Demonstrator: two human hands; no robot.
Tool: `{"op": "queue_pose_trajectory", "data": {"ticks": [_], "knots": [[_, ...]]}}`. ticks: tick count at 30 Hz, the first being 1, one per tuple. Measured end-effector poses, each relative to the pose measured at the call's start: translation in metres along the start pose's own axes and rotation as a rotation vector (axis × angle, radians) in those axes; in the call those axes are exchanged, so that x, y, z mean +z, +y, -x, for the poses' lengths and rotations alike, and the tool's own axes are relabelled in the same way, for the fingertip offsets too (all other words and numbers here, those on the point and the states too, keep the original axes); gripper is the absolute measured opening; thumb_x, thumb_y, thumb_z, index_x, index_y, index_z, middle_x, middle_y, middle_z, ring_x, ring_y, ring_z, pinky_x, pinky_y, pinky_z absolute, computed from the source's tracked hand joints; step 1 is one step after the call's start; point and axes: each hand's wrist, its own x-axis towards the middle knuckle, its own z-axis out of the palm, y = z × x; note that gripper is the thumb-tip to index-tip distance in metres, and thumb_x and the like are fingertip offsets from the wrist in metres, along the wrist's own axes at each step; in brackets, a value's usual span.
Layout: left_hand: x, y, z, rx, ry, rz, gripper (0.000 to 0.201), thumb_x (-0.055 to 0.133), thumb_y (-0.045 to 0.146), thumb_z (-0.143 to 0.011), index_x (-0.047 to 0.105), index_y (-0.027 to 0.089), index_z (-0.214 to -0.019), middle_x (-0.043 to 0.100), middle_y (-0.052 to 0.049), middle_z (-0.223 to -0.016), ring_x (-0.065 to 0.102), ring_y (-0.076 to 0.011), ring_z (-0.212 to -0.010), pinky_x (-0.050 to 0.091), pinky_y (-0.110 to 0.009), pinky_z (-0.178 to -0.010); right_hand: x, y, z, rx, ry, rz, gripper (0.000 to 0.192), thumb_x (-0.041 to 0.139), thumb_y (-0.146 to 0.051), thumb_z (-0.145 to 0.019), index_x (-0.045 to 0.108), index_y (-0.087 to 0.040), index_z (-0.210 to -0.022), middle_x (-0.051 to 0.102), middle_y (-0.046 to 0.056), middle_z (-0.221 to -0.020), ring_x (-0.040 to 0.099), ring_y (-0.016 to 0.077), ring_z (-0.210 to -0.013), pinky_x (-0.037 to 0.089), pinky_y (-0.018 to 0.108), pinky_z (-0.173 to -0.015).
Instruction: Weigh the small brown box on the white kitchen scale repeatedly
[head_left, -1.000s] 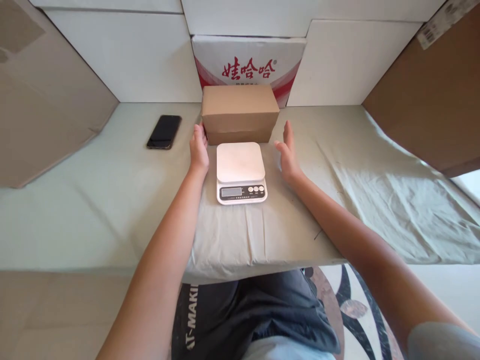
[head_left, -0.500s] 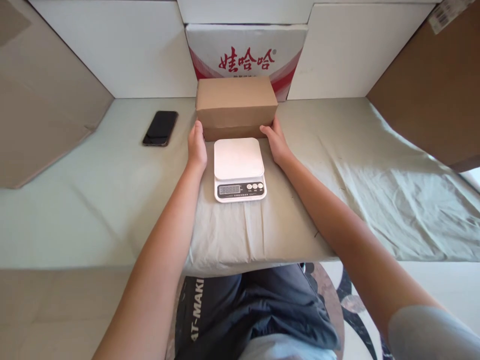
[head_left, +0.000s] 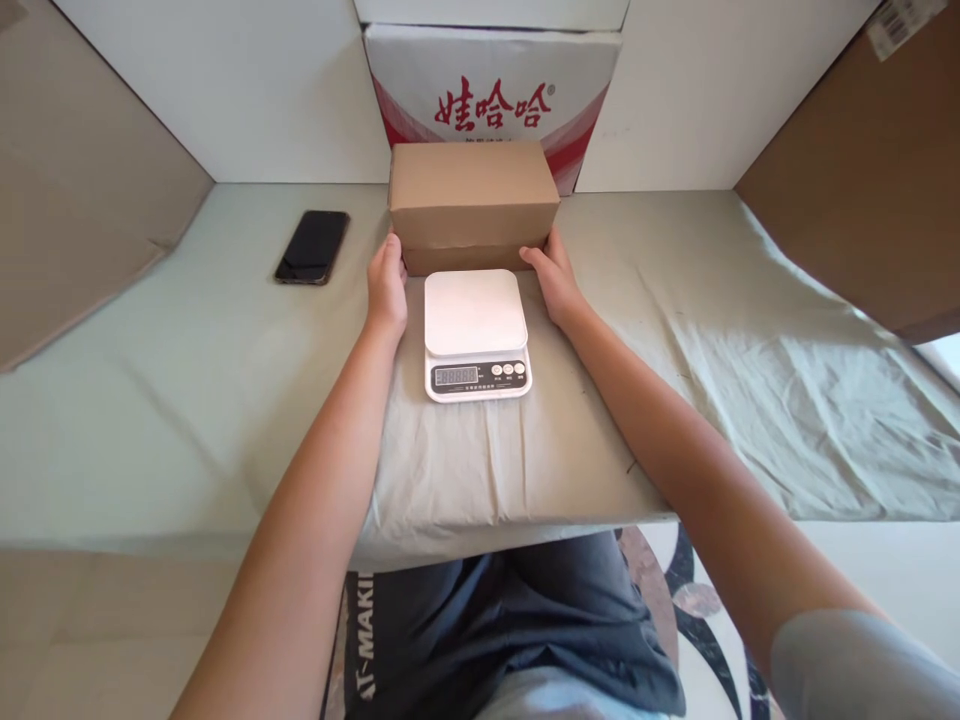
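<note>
A plain brown cardboard box (head_left: 472, 205) rests on the cloth-covered table just behind a white digital kitchen scale (head_left: 474, 333). My left hand (head_left: 387, 284) presses against the box's lower left corner. On the other side, my right hand (head_left: 553, 281) holds the lower right corner. Both hands flank the scale without touching it. The scale's platform is bare and its display shows digits.
A black phone (head_left: 312, 246) lies on the table to the left. A white and red printed carton (head_left: 491, 95) stands behind the brown box. Cardboard panels (head_left: 82, 200) wall in the left and right sides. The grey-green cloth (head_left: 720, 350) covers the table.
My right hand moved in from open air beside the box and closed onto its right corner. My left hand stayed at the left corner. The scale's display lit up.
</note>
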Motion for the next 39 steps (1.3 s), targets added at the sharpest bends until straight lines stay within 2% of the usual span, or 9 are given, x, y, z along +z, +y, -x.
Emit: {"op": "queue_pose_trajectory", "data": {"ticks": [5, 11, 15, 23, 27, 29, 34, 37, 39], "knots": [[0.002, 0.003, 0.003, 0.004, 0.004, 0.041, 0.043, 0.054, 0.061, -0.104, 0.065, 0.025, -0.123, 0.077, 0.007, -0.134, 0.035, -0.0184, -0.164, 0.017, -0.044, -0.14, -0.001, 0.002, 0.0, -0.001, 0.013, -0.009, 0.063, 0.067, -0.052, -0.078, 0.059, -0.031, -0.136, 0.061, 0.0, -0.16, 0.049, 0.0299, -0.155, 0.032, 0.05, -0.14], [-0.002, 0.001, 0.002, -0.007, 0.061, 0.021, 0.06, 0.059, 0.066, -0.099, 0.065, 0.02, -0.136, 0.069, -0.002, -0.151, 0.056, -0.022, -0.148, 0.033, -0.048, -0.132, 0.0, 0.003, 0.002, -0.003, 0.022, 0.009, 0.063, 0.067, -0.05, -0.08, 0.055, -0.027, -0.138, 0.06, 0.006, -0.158, 0.045, 0.0313, -0.159, 0.03, 0.052, -0.14], [-0.005, -0.002, 0.001, 0.013, 0.053, 0.017, 0.066, 0.061, 0.072, -0.096, 0.067, 0.021, -0.137, 0.069, -0.003, -0.151, 0.055, -0.0226, -0.149, 0.038, -0.046, -0.129, 0.0, 0.006, 0.001, -0.019, 0.024, 0.006, 0.058, 0.066, -0.045, -0.08, 0.056, -0.027, -0.134, 0.061, 0.005, -0.157, 0.047, 0.0296, -0.156, 0.033, 0.05, -0.14], [-0.009, 0.003, 0.002, 0.024, 0.025, 0.041, 0.041, 0.069, 0.05, -0.096, 0.073, 0.024, -0.128, 0.069, -0.004, -0.153, 0.053, -0.0269, -0.155, 0.044, -0.041, -0.127, -0.001, 0.009, 0.0, -0.023, 0.034, 0.016, 0.055, 0.067, -0.042, -0.081, 0.055, -0.028, -0.133, 0.062, 0.005, -0.155, 0.048, 0.03, -0.154, 0.033, 0.053, -0.139], [-0.008, 0.006, 0.005, -0.007, 0.028, -0.024, 0.045, 0.053, 0.034, -0.108, 0.06, 0.01, -0.145, 0.06, -0.01, -0.162, 0.053, -0.0243, -0.154, 0.043, -0.039, -0.127, -0.002, 0.01, 0.002, -0.029, 0.025, 0.015, 0.058, 0.067, -0.044, -0.082, 0.054, -0.027, -0.136, 0.062, 0.007, -0.155, 0.049, 0.0308, -0.153, 0.034, 0.054, -0.138], [-0.008, 0.005, 0.005, -0.02, 0.04, -0.029, 0.045, 0.049, 0.031, -0.109, 0.058, 0.008, -0.147, 0.056, -0.012, -0.165, 0.053, -0.0241, -0.153, 0.042, -0.039, -0.127, -0.002, 0.009, 0.003, -0.029, 0.029, 0.026, 0.064, 0.068, -0.049, -0.081, 0.053, -0.027, -0.139, 0.06, 0.007, -0.156, 0.048, 0.0307, -0.154, 0.033, 0.053, -0.138], [-0.01, 0.009, 0.006, 0.039, -0.018, -0.024, 0.053, 0.067, 0.052, -0.098, 0.067, 0.024, -0.143, 0.062, -0.008, -0.16, 0.052, -0.0293, -0.155, 0.041, -0.05, -0.129, -0.003, -0.015, 0.006, -0.106, 0.066, 0.068, 0.071, 0.07, -0.055, -0.081, 0.05, -0.028, -0.143, 0.055, 0.008, -0.159, 0.044, 0.0316, -0.158, 0.03, 0.053, -0.14], [-0.006, 0.028, 0.021, 0.122, -0.031, -0.029, 0.063, 0.068, 0.066, -0.092, 0.068, 0.03, -0.143, 0.063, -0.008, -0.158, 0.048, -0.032, -0.158, 0.038, -0.053, -0.13, -0.006, -0.038, 0.019, -0.172, 0.056, 0.057, 0.067, 0.067, -0.055, -0.085, 0.048, -0.032, -0.145, 0.055, 0.006, -0.159, 0.044, 0.0296, -0.158, 0.032, 0.051, -0.14], [-0.001, 0.046, 0.043, 0.175, -0.028, -0.018, 0.065, 0.064, 0.072, -0.091, 0.07, 0.031, -0.141, 0.063, -0.007, -0.158, 0.045, -0.0325, -0.16, 0.037, -0.053, -0.131, -0.01, -0.049, 0.036, -0.217, 0.063, 0.061, 0.067, 0.067, -0.056, -0.086, 0.046, -0.034, -0.146, 0.055, 0.005, -0.159, 0.044, 0.0288, -0.158, 0.033, 0.052, -0.139]]}}
